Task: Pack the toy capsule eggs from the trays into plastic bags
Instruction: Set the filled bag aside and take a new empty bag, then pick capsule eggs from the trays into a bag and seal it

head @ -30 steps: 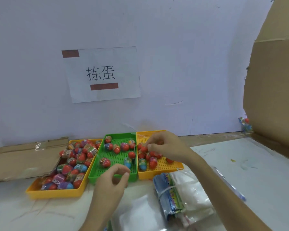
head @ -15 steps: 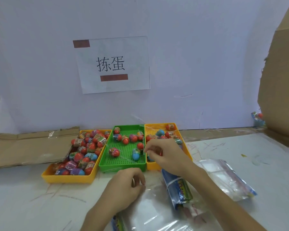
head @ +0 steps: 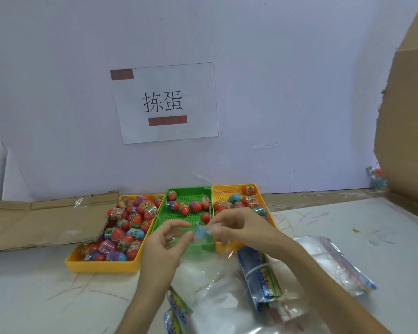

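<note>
Bright, even, soft light; faint shadows; motion-blurred hands; wide-angle bending at edges.

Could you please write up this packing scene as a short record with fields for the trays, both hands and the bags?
Left yellow tray: heaped with capsule eggs
Green tray: middle, a few eggs
Right yellow tray: a few eggs
Left hand: pinches the mouth of the clear plastic bag
Right hand: pinches a blue capsule egg at the bag's mouth, blurred
Bundle of printed bags: banded, lying in front of the right yellow tray
Wall: paper sign above the trays
</note>
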The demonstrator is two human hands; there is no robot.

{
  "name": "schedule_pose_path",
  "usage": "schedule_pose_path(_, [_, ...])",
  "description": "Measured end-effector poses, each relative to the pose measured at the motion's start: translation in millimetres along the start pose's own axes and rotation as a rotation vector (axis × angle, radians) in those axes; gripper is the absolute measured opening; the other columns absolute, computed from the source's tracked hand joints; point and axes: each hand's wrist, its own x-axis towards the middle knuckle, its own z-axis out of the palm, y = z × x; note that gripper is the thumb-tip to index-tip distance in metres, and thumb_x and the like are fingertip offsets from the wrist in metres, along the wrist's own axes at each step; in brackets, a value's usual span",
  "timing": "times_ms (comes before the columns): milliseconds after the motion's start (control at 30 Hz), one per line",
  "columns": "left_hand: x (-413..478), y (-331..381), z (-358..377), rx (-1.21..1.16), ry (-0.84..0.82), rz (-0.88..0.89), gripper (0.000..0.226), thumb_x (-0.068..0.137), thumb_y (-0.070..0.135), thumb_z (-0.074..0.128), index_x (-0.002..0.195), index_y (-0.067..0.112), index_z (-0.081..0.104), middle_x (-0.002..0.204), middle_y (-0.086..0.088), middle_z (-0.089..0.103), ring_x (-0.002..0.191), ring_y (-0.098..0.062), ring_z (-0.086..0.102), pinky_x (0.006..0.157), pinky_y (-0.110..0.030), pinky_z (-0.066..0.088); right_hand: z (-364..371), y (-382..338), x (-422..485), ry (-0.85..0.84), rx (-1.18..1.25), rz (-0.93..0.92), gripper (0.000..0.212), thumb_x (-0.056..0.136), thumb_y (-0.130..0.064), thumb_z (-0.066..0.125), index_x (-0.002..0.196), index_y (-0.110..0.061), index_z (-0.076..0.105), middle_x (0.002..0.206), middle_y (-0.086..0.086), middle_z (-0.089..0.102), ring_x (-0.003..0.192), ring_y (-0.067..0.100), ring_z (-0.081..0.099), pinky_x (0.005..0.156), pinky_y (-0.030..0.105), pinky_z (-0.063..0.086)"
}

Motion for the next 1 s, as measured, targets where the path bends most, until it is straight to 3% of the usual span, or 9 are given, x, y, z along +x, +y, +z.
schedule_pose_path(100, [1.3,-1.2,-1.1,-0.021,0.046,0.006,0.005,0.093,0.016,0.071,0.097,0.018,0.073,0.073,0.0,0.074,0.046,0.006,0.05,0.05,-0.015,0.039,-1.5,-2.0,-2.3,-0.025,0.035,0.022,0.025,0.087,-0.05,0.073,0.108,-0.036,0.074,0.096,0.002,0.074,0.087,0.013,0.07,0.081,0.027,0.054])
schedule_pose_path(200, [0.7,-1.3,0.7,-0.009,0.054,0.027,0.006,0.094,0.02,0.069,0.091,0.017,0.074,0.068,0.001,0.071,0.046,0.006,0.048,0.054,-0.02,0.036,2.6,-1.5,-1.3,-0.004,0.036,0.042,0.007,0.093,-0.035,0.072,0.093,-0.032,0.078,0.086,0.003,0.074,0.078,0.013,0.068,0.077,0.031,0.056])
schedule_pose_path(333, [-0.6,-0.8,2.4,0.002,0.015,0.034,0.02,0.097,0.025,0.065,0.082,0.016,0.074,0.064,-0.002,0.067,0.043,0.002,0.043,0.047,-0.016,0.036,3.2,-3.9,-2.0,-0.004,0.101,0.094,0.022,0.098,-0.024,0.066,0.078,-0.025,0.076,0.083,0.004,0.074,0.073,0.012,0.067,0.07,0.031,0.058])
schedule_pose_path(400, [-0.4,-2.1,3.0,0.032,0.011,0.036,0.026,0.099,0.027,0.062,0.079,0.014,0.074,0.067,-0.005,0.07,0.044,-0.001,0.042,0.047,-0.016,0.035,3.7,-5.2,-3.5,-0.019,0.126,0.09,0.023,0.097,-0.022,0.068,0.076,-0.027,0.075,0.079,-0.004,0.073,0.072,0.009,0.066,0.067,0.028,0.058])
schedule_pose_path(533, [-0.9,-2.0,4.6,0.05,0.009,0.048,0.033,0.101,0.026,0.058,0.074,0.016,0.074,0.069,-0.006,0.071,0.049,-0.003,0.047,0.049,-0.016,0.038,5.8,-6.1,-4.4,-0.024,0.126,0.098,0.019,0.095,-0.021,0.07,0.078,-0.027,0.074,0.077,-0.009,0.071,0.07,0.009,0.068,0.067,0.028,0.06])
schedule_pose_path(633, [-0.9,-3.1,4.0,0.063,0.021,0.05,0.034,0.101,0.027,0.057,0.073,0.019,0.074,0.07,-0.007,0.07,0.055,-0.006,0.051,0.055,-0.021,0.041,6.1,-5.8,-4.7,-0.052,0.143,0.101,0.01,0.094,-0.026,0.072,0.085,-0.023,0.073,0.084,-0.008,0.075,0.078,0.02,0.075,0.067,0.026,0.059])
schedule_pose_path(767, [-1.2,-4.1,4.1,0.117,0.021,0.077,0.026,0.099,0.029,0.059,0.081,0.026,0.076,0.074,0.002,0.072,0.067,-0.016,0.063,0.063,-0.031,0.05,5.3,-4.5,-3.0,-0.07,0.134,0.139,0.013,0.095,-0.029,0.07,0.098,-0.017,0.073,0.088,-0.006,0.077,0.077,0.022,0.076,0.064,0.026,0.06])
schedule_pose_path(867, [-4.9,-1.3,6.8,0.146,-0.018,0.106,0.028,0.092,0.043,0.055,0.091,0.029,0.079,0.075,0.012,0.072,0.072,-0.009,0.065,0.062,-0.023,0.051,5.2,-2.7,-2.5,-0.031,0.112,0.139,0.009,0.096,-0.019,0.066,0.091,-0.019,0.074,0.066,-0.014,0.069,0.056,0.003,0.064,0.053,0.016,0.051])
schedule_pose_path(1000, [-8.1,-0.4,8.1,0.182,-0.025,0.157,0.032,0.089,0.046,0.056,0.102,0.031,0.08,0.076,0.017,0.072,0.07,-0.004,0.063,0.058,-0.015,0.047,-1.3,-2.0,-1.3,0.055,0.137,0.103,0.01,0.095,-0.02,0.071,0.085,-0.019,0.074,0.064,-0.008,0.068,0.049,0.006,0.056,0.049,0.015,0.045])
